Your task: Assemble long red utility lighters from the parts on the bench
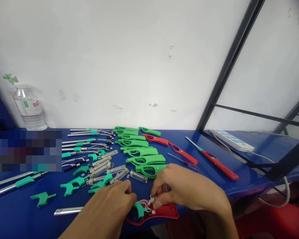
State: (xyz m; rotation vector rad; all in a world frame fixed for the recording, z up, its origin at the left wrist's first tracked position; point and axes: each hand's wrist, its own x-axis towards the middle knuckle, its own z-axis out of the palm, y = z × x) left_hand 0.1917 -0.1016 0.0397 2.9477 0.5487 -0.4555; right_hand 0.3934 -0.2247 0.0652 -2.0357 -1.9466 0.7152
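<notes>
- Right hand [169,189], mine at long range: thumb and fingers pinched on a small pale piece [152,199] over the red shell.
- Left hand [121,199]: fingers curled at the shell's nine o'clock end; I cannot tell its grip.
- Red shell [168,212], one: below my hands, at the near table edge; white wires inside, green trigger [139,209] at nine o'clock.
- Metal tube [67,211]: nine o'clock, beyond my left forearm.
- Clear cylinders [139,176], pile: toward ten and eleven o'clock.
- Green housings [155,159], row: twelve o'clock.
- Screwdriver [185,162], red housings [186,156]: about one o'clock.
- Red lighter [219,165]: two o'clock, metal rod fitted.
- Wired metal rods [81,144]: ten o'clock.
- Bottle [31,113], labelled: ten o'clock, beside the wall.
</notes>
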